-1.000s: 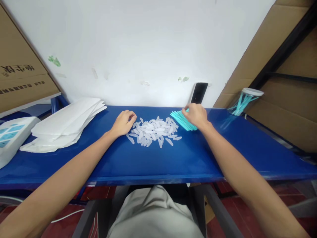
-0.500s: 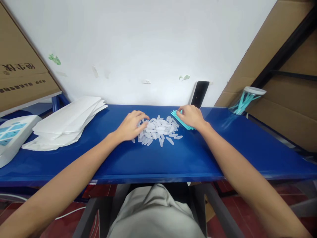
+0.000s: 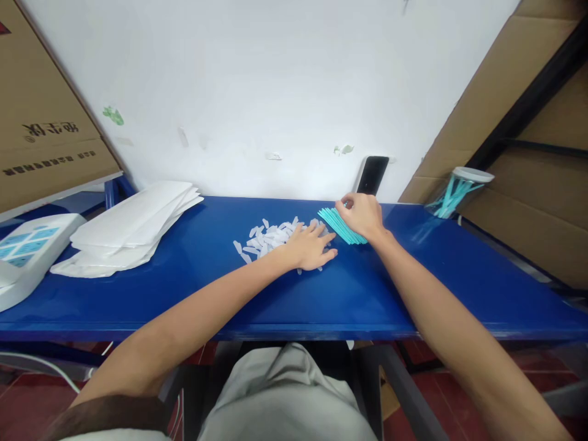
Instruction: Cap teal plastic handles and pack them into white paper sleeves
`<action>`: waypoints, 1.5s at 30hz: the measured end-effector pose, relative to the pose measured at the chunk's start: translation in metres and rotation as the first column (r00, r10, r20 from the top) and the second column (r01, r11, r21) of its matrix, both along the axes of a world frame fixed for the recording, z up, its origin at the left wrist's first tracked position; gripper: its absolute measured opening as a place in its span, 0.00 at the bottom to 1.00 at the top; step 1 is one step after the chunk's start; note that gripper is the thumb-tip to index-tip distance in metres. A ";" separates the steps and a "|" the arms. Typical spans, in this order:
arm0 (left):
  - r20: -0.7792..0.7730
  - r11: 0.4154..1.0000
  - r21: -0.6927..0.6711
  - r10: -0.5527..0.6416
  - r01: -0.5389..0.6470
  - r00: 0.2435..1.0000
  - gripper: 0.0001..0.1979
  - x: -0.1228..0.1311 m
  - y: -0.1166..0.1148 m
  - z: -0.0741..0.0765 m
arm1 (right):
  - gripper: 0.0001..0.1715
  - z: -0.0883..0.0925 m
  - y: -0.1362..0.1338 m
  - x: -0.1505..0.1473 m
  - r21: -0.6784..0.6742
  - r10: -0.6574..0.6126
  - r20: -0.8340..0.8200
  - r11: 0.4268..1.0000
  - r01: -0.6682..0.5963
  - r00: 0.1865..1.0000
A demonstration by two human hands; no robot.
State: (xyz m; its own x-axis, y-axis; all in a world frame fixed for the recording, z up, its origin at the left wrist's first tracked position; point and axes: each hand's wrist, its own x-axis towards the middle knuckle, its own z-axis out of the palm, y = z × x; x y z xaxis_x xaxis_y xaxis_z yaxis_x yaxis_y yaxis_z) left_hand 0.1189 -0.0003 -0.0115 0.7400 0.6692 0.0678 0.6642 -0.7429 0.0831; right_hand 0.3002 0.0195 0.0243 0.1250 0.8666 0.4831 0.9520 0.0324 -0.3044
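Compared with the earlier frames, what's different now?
The left hand has moved right, from the left edge of the whitish pieces to over their right part, its fingers now spread. No pick-up or release can be made out. The right hand remains at the turquoise sticks; the phone and jar stay put.

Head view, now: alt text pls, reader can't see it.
Person's left hand spread, palm down, over a pile of translucent white pieces on a blue table; right hand curled at a row of turquoise sticks. White sheets or bags lie to the left; a clear jar of turquoise sticks stands to the right.
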 end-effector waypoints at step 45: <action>-0.054 0.968 0.235 -0.081 0.092 0.995 0.34 -0.078 -0.003 -0.006 | 0.07 -0.012 -0.002 -0.023 -0.408 0.342 0.244 0.885 -0.224 0.908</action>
